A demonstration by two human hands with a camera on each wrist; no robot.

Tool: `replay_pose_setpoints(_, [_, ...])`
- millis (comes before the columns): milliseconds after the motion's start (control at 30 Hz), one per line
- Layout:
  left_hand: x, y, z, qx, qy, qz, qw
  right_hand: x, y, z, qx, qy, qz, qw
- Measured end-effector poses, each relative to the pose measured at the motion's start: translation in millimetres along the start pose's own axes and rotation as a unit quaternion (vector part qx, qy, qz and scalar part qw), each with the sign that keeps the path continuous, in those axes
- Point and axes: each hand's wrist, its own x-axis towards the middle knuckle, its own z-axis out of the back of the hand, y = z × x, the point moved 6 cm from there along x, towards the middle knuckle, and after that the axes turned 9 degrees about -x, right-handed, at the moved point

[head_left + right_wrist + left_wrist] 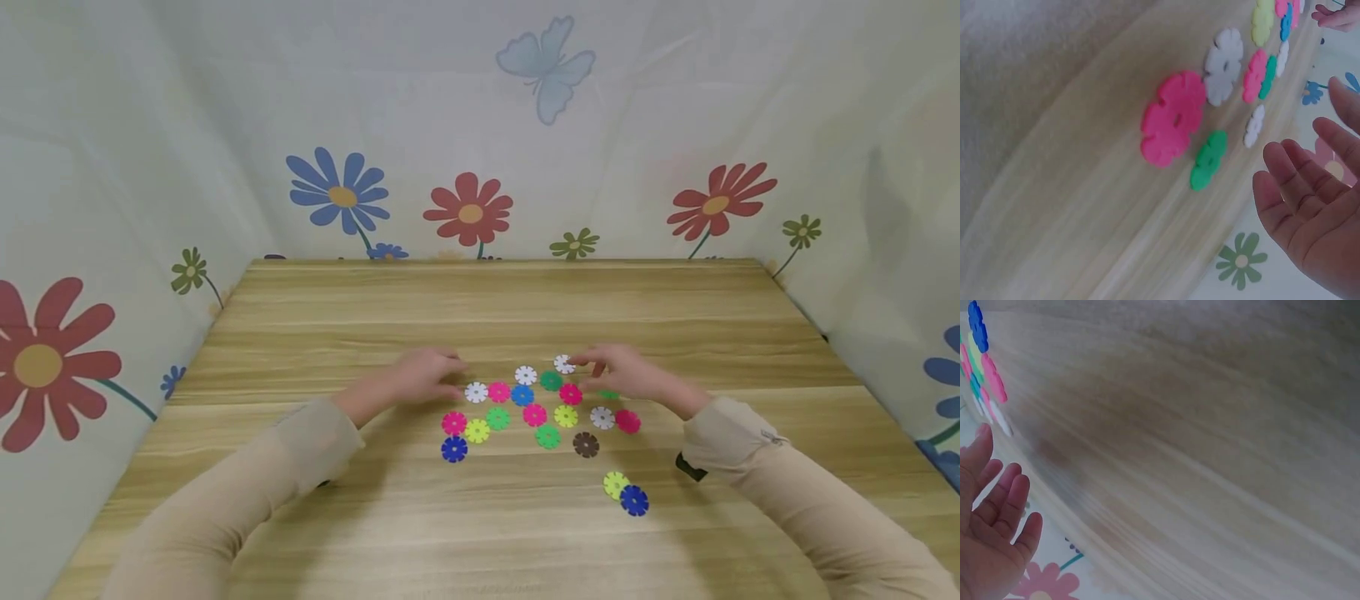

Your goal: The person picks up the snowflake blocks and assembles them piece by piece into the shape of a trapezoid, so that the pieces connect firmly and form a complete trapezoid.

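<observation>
Several flat notched plastic discs in mixed colours lie in loose rows on the table, between my two hands. My left hand point(427, 375) hovers at the left end, its loosely bent fingers near a white disc point(476, 392) and holding nothing. On the other side my right hand point(621, 371) reaches in with relaxed fingers, nearest the upper white disc point(565, 364); its palm shows bare in the right wrist view. A green disc point(1209, 160) lies below that hand, mostly hidden in the head view. Close by are a pink disc point(627, 422) and another white disc point(602, 417).
A yellow disc point(615, 484) and a dark blue disc point(634, 500) overlap nearer the front, apart from the others. The wooden table point(360, 292) meets a flower-printed curtain point(600, 150) at the back and sides.
</observation>
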Motion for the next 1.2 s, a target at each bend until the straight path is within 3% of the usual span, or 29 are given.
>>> replay_pose_setpoints(133, [3.2,-3.8,-5.5,-0.017,0.014,0.006,0.9997,2.4,-3.6,-10.3,0.016,0.028,-0.007,0.9995])
replay_pose_setpoints(433, [8.3,-4.0,-11.5,-0.026,0.010,0.003,0.9996,4.5,-5.7,-26.9,0.023,0.051,0.006,0.9984])
replay_pose_setpoints(700, [13.2,-3.4,-14.9,-0.033,0.003,0.017,0.9993,6.1,-9.6,-32.2,0.005,0.032,0.003,0.9995])
replay_pose_setpoints(967, [14.3,-5.5,-13.9,-0.047,-0.003,0.043,0.9980,8.2,-10.6,-32.9,-0.001,0.026,-0.030,0.9992])
replay_pose_setpoints(1200, [13.1,-9.0,-13.7,-0.056,-0.009,0.041,0.9975,9.3,-10.1,-32.1,-0.011,0.019,-0.047,0.9986])
